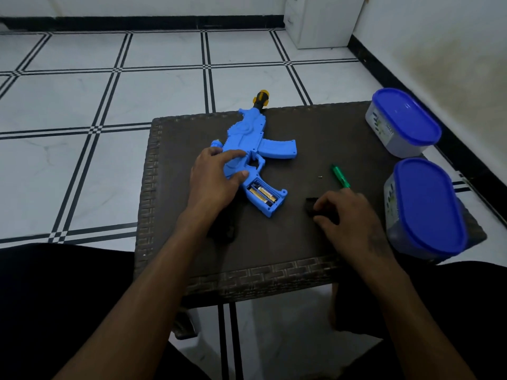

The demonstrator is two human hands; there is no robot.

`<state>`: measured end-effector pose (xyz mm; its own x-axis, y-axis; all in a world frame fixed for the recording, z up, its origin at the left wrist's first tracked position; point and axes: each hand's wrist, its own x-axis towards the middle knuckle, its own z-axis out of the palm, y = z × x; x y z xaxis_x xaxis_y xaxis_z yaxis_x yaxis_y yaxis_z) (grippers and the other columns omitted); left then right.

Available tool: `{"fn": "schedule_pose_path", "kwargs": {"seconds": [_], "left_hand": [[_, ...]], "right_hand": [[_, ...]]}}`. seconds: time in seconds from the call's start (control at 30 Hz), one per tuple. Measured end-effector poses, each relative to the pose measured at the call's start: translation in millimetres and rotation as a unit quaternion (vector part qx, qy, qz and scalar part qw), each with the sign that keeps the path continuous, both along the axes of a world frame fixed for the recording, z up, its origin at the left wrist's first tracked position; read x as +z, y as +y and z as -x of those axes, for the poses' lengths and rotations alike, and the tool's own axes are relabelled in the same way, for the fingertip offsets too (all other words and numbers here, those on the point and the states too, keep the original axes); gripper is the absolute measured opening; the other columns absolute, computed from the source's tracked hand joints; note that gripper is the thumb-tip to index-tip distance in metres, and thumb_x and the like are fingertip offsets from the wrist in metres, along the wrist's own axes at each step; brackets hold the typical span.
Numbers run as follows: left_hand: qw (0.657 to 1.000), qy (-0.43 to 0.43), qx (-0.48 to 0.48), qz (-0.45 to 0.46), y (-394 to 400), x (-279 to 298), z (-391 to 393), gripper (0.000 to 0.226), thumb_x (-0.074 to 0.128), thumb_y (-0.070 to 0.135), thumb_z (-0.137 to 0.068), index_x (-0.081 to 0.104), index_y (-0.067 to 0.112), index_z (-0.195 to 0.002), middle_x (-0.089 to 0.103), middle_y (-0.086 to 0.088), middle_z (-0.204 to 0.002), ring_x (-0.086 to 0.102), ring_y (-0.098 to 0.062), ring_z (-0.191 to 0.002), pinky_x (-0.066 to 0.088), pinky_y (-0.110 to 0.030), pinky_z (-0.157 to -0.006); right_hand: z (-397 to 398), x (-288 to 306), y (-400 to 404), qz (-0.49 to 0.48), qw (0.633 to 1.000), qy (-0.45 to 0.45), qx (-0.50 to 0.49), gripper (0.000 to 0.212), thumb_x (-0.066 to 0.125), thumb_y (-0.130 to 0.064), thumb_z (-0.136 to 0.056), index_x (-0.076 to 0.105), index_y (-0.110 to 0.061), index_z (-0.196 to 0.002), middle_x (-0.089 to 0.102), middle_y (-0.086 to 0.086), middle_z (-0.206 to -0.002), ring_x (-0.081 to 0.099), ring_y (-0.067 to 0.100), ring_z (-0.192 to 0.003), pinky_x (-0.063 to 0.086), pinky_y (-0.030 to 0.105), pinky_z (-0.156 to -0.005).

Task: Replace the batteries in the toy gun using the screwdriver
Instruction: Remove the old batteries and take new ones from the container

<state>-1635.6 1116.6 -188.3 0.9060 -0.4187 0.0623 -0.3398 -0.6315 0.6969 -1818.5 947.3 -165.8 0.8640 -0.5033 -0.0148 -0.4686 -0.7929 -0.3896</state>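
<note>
A blue toy gun (253, 141) lies flat on the dark wicker table (301, 242), its black and yellow muzzle past the far edge. Its grip compartment stands uncovered, and gold and black batteries (262, 193) lie inside. My left hand (216, 176) rests on the gun's body just above the grip, fingers spread over it. My right hand (345, 215) lies on the table to the right, its fingers closed on a small black cover (311, 205). A green screwdriver (340, 176) lies just beyond my right hand. A tiny screw (320, 177) sits to its left.
Two clear tubs with blue lids stand on the table's right side, one far (403, 124) and one near (428, 209). A black object (227, 231) lies partly under my left forearm. White tiled floor surrounds the table; a wall runs along the right.
</note>
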Motion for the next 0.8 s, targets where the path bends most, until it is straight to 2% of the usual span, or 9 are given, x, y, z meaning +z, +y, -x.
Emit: {"fn": "schedule_pose_path", "kwargs": {"seconds": [0.1,0.2,0.27,0.33,0.4,0.57,0.67,0.8], "left_hand": [[1.000,0.003,-0.012,0.007,3.8,-1.3,1.4,0.044,0.072,0.030,-0.089,0.063,0.033,-0.132,0.043,-0.004,-0.146,0.036,-0.023,-0.139,0.034,-0.041,-0.113],[0.999,0.001,-0.029,-0.015,4.6,-0.3,1.4,0.049,0.073,0.031,-0.089,0.060,0.033,-0.136,0.041,-0.007,-0.150,0.034,-0.026,-0.142,0.033,-0.046,-0.116],[0.998,0.002,-0.049,-0.042,7.3,1.2,-0.4,0.055,0.075,0.033,-0.087,0.056,0.034,-0.138,0.037,-0.009,-0.152,0.031,-0.028,-0.144,0.031,-0.051,-0.117],[0.994,0.016,-0.087,-0.069,13.1,1.8,-3.1,0.065,0.077,0.033,-0.084,0.050,0.036,-0.143,0.030,-0.010,-0.156,0.025,-0.029,-0.148,0.027,-0.054,-0.118],[0.989,0.043,-0.116,-0.078,19.9,1.2,-3.7,0.075,0.080,0.029,-0.082,0.043,0.040,-0.146,0.021,-0.007,-0.160,0.018,-0.026,-0.151,0.025,-0.055,-0.119],[0.990,0.030,-0.114,-0.073,31.1,1.2,3.3,0.076,0.079,0.022,-0.083,0.041,0.041,-0.147,0.016,-0.001,-0.162,0.015,-0.021,-0.151,0.028,-0.050,-0.119],[0.991,0.035,-0.108,-0.065,44.7,0.3,9.9,0.077,0.081,0.028,-0.080,0.043,0.043,-0.145,0.019,0.000,-0.161,0.019,-0.022,-0.150,0.032,-0.052,-0.117],[0.995,0.015,-0.088,-0.050,54.0,3.2,24.1,0.077,0.072,0.062,-0.072,0.046,0.046,-0.143,0.025,0.000,-0.161,0.022,-0.022,-0.150,0.032,-0.056,-0.116]], "right_hand": [[-5.3,3.1,-5.4,-0.015,1.000,-0.018,-0.016,0.012,0.068,-0.027,-0.089,0.064,-0.027,-0.101,0.056,-0.004,-0.107,0.052,0.012,-0.102,0.041,0.024,-0.080],[-26.6,12.8,-19.2,-0.003,0.995,-0.050,-0.082,0.020,0.062,-0.022,-0.094,0.059,-0.023,-0.113,0.052,0.004,-0.122,0.051,0.019,-0.114,0.044,0.027,-0.086],[-42.8,17.4,-31.6,-0.002,0.994,-0.017,-0.106,0.033,0.061,-0.019,-0.095,0.053,-0.022,-0.126,0.046,0.009,-0.134,0.048,0.025,-0.122,0.045,0.033,-0.091],[-55.2,17.0,-42.9,-0.015,0.992,0.058,-0.110,0.045,0.062,-0.019,-0.094,0.046,-0.021,-0.136,0.042,0.013,-0.139,0.047,0.029,-0.125,0.046,0.038,-0.094],[-62.3,12.0,-52.1,-0.018,0.988,0.101,-0.112,0.047,0.064,-0.018,-0.093,0.045,-0.019,-0.136,0.042,0.015,-0.137,0.048,0.032,-0.123,0.046,0.040,-0.092],[-70.6,11.2,-59.3,-0.003,0.988,0.092,-0.123,0.036,0.063,-0.014,-0.093,0.051,-0.015,-0.127,0.048,0.015,-0.130,0.053,0.032,-0.114,0.042,0.036,-0.081],[-67.9,26.2,-51.5,0.034,0.994,0.021,-0.103,0.038,0.060,-0.015,-0.095,0.050,-0.015,-0.131,0.045,0.014,-0.131,0.054,0.029,-0.110,0.041,0.032,-0.079],[-58.4,52.2,-26.4,0.009,0.982,-0.185,-0.024,0.038,0.063,-0.016,-0.094,0.052,-0.021,-0.130,0.053,0.006,-0.123,0.058,0.019,-0.105,0.046,0.024,-0.079]]}}
